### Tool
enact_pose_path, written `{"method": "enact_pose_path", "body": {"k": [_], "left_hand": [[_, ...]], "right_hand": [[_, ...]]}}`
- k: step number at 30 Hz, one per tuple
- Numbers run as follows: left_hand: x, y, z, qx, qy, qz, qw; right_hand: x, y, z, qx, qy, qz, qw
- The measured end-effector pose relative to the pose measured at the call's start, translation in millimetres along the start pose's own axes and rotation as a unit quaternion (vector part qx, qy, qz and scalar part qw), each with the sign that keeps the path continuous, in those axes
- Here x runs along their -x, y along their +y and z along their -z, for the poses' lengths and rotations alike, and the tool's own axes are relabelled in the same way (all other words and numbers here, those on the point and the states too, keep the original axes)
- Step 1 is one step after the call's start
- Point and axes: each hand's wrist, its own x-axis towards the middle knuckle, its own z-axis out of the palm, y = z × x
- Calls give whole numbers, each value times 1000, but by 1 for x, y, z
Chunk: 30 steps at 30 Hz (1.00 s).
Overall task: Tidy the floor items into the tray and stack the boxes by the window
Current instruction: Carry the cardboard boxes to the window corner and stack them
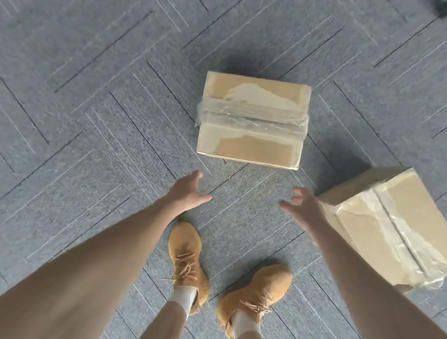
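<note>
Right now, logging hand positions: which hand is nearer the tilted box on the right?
Right. The right hand overlaps the tilted box; the left hand is well across from it.

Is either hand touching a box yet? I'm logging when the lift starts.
No: the left hand and right hand hover open, short of the taped box lying on the carpet.

Matt cardboard boxes (pixel 251 142), glossy clear tape (pixel 252 115), seemingly rough woven carpet (pixel 88 105)
</note>
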Motion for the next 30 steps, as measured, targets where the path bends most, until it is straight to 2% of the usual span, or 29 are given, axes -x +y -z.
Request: {"method": "enact_pose_path", "body": {"k": [5,8,10,13,17,20,22,27,30], "left_hand": [[-83,-30,-42,42,52,23,998],[-120,-46,-60,79,92,25,992],[-140,-53,-66,110,122,-2,986],[-169,-60,-67,163,160,-27,973],[-200,-62,-57,278,159,-22,947],[-218,-60,-53,243,146,-55,958],[-226,-58,-51,256,136,-63,955],[-221,-46,-55,317,109,-74,939],[-203,-41,-49,317,116,-98,936]], "right_hand": [[-79,35,-27,-59,58,-22,996],[-121,54,-38,-12,71,3,997],[-145,60,-43,22,83,20,996],[-175,65,-48,9,108,40,993],[-203,66,-52,-54,114,19,992],[-216,61,-54,-111,92,30,989],[-223,61,-57,-149,88,56,983],[-218,60,-60,-159,90,102,978],[-201,50,-51,-167,103,118,973]]}}
